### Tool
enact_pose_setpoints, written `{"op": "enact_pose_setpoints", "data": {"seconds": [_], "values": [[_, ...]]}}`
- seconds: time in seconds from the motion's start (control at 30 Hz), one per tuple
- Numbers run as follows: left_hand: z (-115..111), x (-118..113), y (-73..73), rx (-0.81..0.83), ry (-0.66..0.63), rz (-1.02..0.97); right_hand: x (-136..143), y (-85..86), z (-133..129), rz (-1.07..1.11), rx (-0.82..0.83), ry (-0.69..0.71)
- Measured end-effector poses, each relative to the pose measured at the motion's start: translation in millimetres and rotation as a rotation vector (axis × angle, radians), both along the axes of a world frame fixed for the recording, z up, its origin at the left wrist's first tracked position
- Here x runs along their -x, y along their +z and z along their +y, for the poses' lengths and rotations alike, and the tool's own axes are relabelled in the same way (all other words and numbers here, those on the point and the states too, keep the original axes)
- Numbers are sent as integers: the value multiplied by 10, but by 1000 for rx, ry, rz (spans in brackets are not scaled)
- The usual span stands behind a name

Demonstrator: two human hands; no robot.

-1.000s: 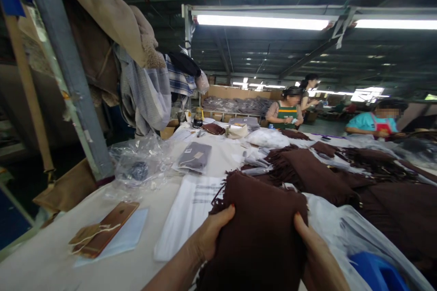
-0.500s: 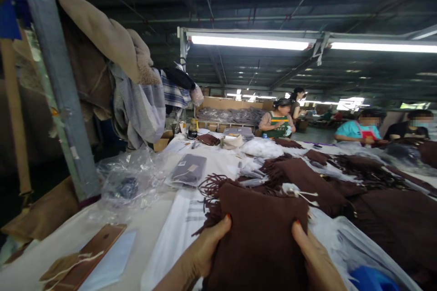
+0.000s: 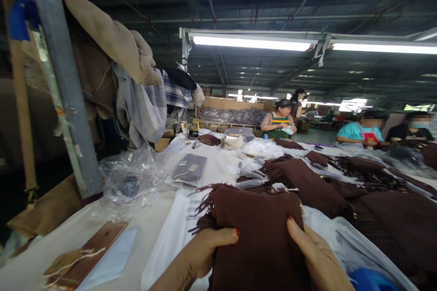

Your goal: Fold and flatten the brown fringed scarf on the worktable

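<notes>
I see the long white-covered work table (image 3: pixel 160 218) carrying piles of dark brown fringed fabric pieces (image 3: pixel 307 182). The folded brown fringed knit scarf (image 3: pixel 259 232) sits at the near edge, held upright between both hands. My left hand (image 3: pixel 205 248) clamps its left side, thumb across the front; my right hand (image 3: pixel 317 259) clamps the right side. I judge the step as squaring the fold. The next move calls for even grip, fringe (image 3: pixel 205 200) kept untangled.

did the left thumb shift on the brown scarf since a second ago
Yes. The left hand thumb, earlier pointing up the brown scarf, now lies flat across it, toward the right hand.
</notes>
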State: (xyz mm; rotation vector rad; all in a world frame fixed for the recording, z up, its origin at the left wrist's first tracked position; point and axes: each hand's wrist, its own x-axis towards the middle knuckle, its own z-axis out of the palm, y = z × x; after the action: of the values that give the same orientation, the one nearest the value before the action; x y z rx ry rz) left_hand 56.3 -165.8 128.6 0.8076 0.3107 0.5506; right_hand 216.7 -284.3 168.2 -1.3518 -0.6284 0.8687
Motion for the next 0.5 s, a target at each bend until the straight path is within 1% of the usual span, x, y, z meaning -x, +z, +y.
{"op": "enact_pose_setpoints", "data": {"seconds": [0.03,0.1,0.17,0.27,0.3,0.37,0.43,0.5], "values": [[-10,7,10,-12,5,4,1,9,-20,0,12,0],[-13,10,36,-1,-28,42,-10,-7,-21,34,32,5],[1,1,74,28,-83,81,-23,-47,21,54,6,-13],[26,-28,148,62,-107,75,-14,-79,84,20,-38,-32],[31,-41,168,89,-104,72,-8,-80,90,32,-42,-24],[40,-71,185,195,-105,99,-9,-104,78,111,-52,27],[47,-97,158,331,-68,130,-42,-222,40,138,-69,122],[49,-114,91,451,2,138,-101,-471,-11,8,-53,246]]}}
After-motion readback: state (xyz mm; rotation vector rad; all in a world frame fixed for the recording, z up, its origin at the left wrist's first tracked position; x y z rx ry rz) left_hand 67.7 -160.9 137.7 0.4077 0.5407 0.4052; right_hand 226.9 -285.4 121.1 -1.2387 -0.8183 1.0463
